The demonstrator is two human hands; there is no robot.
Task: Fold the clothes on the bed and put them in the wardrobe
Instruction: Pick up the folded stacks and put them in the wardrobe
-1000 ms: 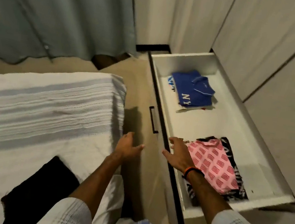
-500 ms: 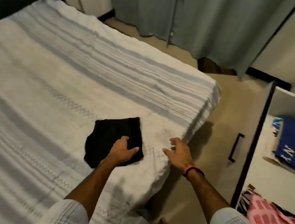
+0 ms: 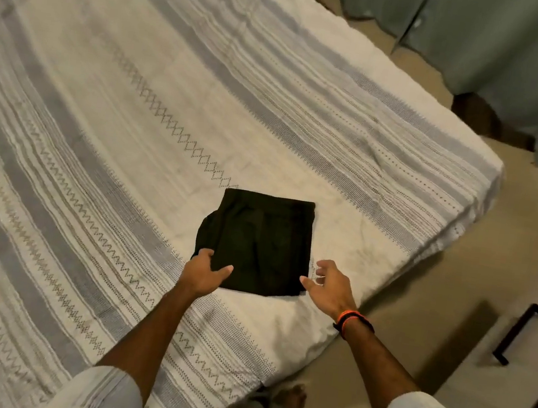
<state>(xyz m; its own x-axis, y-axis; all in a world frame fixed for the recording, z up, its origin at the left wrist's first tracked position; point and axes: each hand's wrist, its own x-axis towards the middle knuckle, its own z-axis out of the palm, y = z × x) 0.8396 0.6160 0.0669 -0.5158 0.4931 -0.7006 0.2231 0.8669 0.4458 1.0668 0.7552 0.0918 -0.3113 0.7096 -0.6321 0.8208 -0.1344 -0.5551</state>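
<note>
Gripping the near-left corner of the folded black garment (image 3: 257,243), the left hand (image 3: 204,272) has its thumb on top of the cloth and its fingers curled at the edge. At three o'clock from it, the right hand (image 3: 330,286) hovers just beside the garment's near-right corner, fingers spread and holding nothing. Folded into a rough square, the garment lies flat on the striped bedspread (image 3: 115,133), near the bed's edge. At four o'clock stands a drawer front (image 3: 483,365) with a black handle (image 3: 519,334).
</note>
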